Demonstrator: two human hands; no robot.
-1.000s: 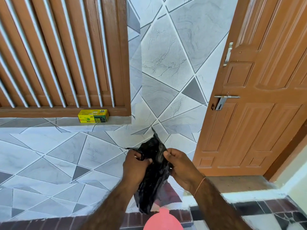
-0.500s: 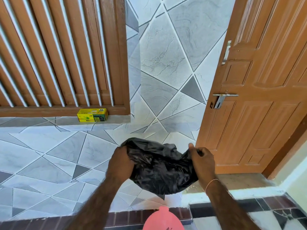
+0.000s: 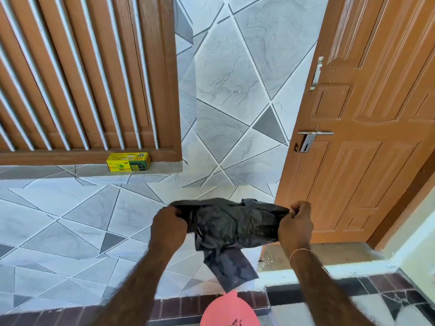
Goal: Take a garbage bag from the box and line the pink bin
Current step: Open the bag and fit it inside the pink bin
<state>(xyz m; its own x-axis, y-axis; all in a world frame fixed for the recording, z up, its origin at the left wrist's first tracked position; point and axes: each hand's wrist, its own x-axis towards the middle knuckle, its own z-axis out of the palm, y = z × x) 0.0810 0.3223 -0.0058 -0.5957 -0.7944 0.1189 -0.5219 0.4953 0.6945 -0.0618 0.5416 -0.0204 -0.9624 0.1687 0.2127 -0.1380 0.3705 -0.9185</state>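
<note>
A black garbage bag [image 3: 231, 228] is stretched between my two hands in front of the tiled wall. My left hand [image 3: 169, 225] grips its left edge and my right hand [image 3: 296, 223] pinches its right edge. The bag's lower end hangs down to a point just above the pink bin [image 3: 229, 310], whose top shows at the bottom edge of the view. The yellow and green bag box [image 3: 128, 161] stands on the window ledge at the back left, away from both hands.
A brown barred window frame [image 3: 82, 74] fills the upper left. A brown wooden door [image 3: 367, 137] with a metal latch stands to the right. Grey patterned tiles cover the wall, with dark tiles on the floor by the bin.
My hands have moved apart, pulling the bunched bag out wide. The bag's lower end now hangs down toward the bin.
</note>
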